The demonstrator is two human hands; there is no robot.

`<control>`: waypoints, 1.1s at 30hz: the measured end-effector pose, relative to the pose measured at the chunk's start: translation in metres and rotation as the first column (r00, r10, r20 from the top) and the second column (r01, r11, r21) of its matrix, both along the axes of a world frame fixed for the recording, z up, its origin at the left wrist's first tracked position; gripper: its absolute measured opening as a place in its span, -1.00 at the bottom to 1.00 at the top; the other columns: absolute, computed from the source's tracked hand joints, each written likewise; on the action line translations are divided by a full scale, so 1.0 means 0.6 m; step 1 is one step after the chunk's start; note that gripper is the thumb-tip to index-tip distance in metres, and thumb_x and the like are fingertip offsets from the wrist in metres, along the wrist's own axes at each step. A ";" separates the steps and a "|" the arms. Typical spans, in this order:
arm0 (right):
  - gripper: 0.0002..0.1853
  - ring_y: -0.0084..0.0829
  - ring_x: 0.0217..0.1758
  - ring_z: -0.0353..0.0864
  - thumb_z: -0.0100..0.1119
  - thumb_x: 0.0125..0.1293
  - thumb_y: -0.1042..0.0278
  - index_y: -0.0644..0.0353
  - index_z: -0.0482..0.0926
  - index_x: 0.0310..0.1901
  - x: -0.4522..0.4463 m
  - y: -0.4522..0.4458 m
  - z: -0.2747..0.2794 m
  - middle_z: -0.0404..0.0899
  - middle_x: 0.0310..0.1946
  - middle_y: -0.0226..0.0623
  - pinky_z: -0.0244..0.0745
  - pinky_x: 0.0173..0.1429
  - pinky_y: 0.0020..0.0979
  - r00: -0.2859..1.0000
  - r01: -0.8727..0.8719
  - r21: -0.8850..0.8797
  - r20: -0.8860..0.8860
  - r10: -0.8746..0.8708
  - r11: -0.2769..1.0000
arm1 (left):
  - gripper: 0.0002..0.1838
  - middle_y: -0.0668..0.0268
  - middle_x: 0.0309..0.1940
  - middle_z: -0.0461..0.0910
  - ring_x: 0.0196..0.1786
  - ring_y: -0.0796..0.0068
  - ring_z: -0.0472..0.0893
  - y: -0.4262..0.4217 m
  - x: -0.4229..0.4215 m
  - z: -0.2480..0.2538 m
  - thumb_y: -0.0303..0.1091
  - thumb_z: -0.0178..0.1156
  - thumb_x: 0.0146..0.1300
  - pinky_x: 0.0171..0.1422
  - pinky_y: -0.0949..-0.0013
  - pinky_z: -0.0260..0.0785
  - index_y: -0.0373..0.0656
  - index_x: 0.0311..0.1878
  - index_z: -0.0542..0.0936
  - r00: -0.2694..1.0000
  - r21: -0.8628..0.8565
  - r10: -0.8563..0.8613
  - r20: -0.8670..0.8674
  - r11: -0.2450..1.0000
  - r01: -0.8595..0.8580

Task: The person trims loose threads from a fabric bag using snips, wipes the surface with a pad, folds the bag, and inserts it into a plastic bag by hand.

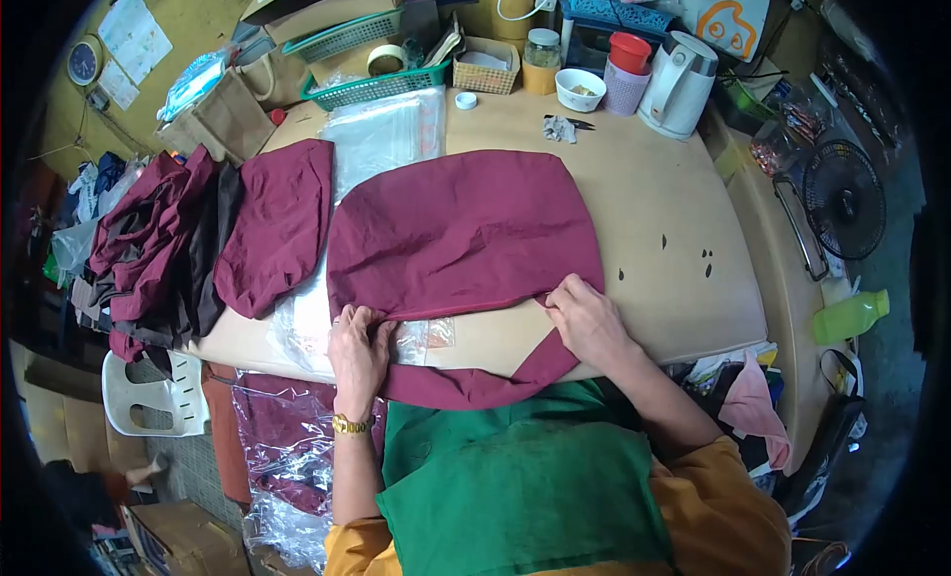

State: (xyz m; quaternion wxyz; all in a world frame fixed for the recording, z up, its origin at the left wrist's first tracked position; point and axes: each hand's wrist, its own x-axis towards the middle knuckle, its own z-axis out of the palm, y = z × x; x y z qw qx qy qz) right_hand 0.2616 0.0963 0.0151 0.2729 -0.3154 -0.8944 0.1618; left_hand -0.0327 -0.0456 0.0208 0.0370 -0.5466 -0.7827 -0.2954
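Note:
A maroon cloth piece [466,229] with a rounded top edge lies spread flat on the padded table before me. From its two lower corners a maroon cloth strap [466,388] loops down toward my body. My left hand [359,353], with a gold watch on the wrist, is closed on the lower left corner, where strap and cloth meet. At the lower right corner, my right hand [587,320] pinches the fabric between thumb and fingers. Clear plastic bags [411,346] lie partly under the cloth, near my left hand.
Another maroon piece [282,224] and a heap of maroon and dark cloth [154,239] lie at left. Along the back stand a green basket [381,86], a jar [542,61], a white bowl [581,89] and a white kettle [679,86]. Small scissors [580,124] lie near the bowl.

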 end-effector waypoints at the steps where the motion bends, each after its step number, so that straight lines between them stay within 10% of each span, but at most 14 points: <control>1: -0.88 -0.12 -0.17 0.57 0.28 0.19 0.46 0.28 0.55 -0.28 0.005 0.001 0.006 0.45 -0.28 -0.15 0.52 -0.11 -0.17 1.000 -0.022 0.025 0.011 0.022 0.999 | -0.82 0.12 -0.40 0.52 -0.28 0.09 0.55 0.003 0.005 0.002 -0.42 0.39 0.08 -0.17 0.17 0.38 -0.27 -0.35 0.58 1.000 0.007 -0.017 0.016 1.000 0.017; 5: -0.85 -0.10 -0.23 0.55 0.28 0.19 0.48 0.32 0.57 -0.23 0.028 0.009 0.021 0.45 -0.27 -0.12 0.53 -0.10 -0.21 0.995 -0.061 0.064 0.085 0.055 0.996 | -0.80 0.13 -0.41 0.51 -0.28 0.09 0.54 0.002 0.016 -0.001 -0.42 0.40 0.06 -0.18 0.17 0.37 -0.27 -0.36 0.56 0.995 0.030 -0.028 0.096 0.999 0.025; 10: -0.84 -0.20 -0.26 0.63 0.26 0.25 0.47 0.35 0.61 -0.17 0.060 0.046 0.018 0.56 -0.28 -0.13 0.54 -0.09 -0.27 0.992 -0.120 -0.457 -0.032 0.119 0.881 | -0.82 0.12 -0.42 0.47 -0.29 0.09 0.51 -0.007 0.021 -0.006 -0.43 0.38 0.07 -0.18 0.13 0.34 -0.25 -0.36 0.55 0.990 0.010 -0.041 0.137 0.999 0.040; 17: -0.82 -0.21 -0.27 0.63 0.28 0.22 0.47 0.30 0.61 -0.15 0.057 0.061 0.022 0.56 -0.29 -0.12 0.55 -0.09 -0.28 0.996 -0.089 -0.663 -0.066 0.059 0.743 | -0.79 0.12 -0.44 0.47 -0.29 0.09 0.52 -0.003 0.017 -0.008 -0.38 0.41 0.06 -0.17 0.13 0.34 -0.25 -0.40 0.55 0.986 -0.032 -0.021 0.167 0.999 0.027; 19: -0.81 -0.14 -0.31 0.62 0.24 0.24 0.49 0.31 0.57 -0.13 0.047 0.048 0.032 0.53 -0.33 -0.10 0.55 -0.15 -0.20 0.986 -0.118 -0.285 0.078 0.146 0.951 | -0.78 0.12 -0.44 0.47 -0.29 0.09 0.52 -0.004 0.017 -0.008 -0.38 0.41 0.06 -0.17 0.13 0.34 -0.25 -0.40 0.54 0.985 -0.028 -0.017 0.170 0.999 0.022; 29: -0.89 -0.08 -0.23 0.64 0.11 0.26 0.43 0.28 0.44 -0.29 0.002 0.044 0.021 0.48 -0.30 -0.11 0.52 -0.09 -0.13 0.931 -0.037 -0.025 0.362 0.044 0.999 | -0.79 0.11 -0.46 0.48 -0.31 0.08 0.52 -0.010 0.019 0.000 -0.39 0.41 0.06 -0.20 0.13 0.34 -0.26 -0.40 0.55 0.983 -0.013 -0.030 0.180 0.999 0.032; 33: -0.89 -0.17 -0.32 0.61 0.10 0.18 0.47 0.24 0.46 -0.24 0.040 0.054 0.018 0.45 -0.35 -0.17 0.49 -0.18 -0.21 0.893 -0.350 0.222 0.372 0.252 0.910 | -0.81 0.09 -0.47 0.47 -0.34 0.06 0.52 -0.033 0.018 0.003 -0.41 0.39 0.08 -0.22 0.12 0.34 -0.27 -0.41 0.55 0.981 -0.056 -0.001 0.193 0.998 0.012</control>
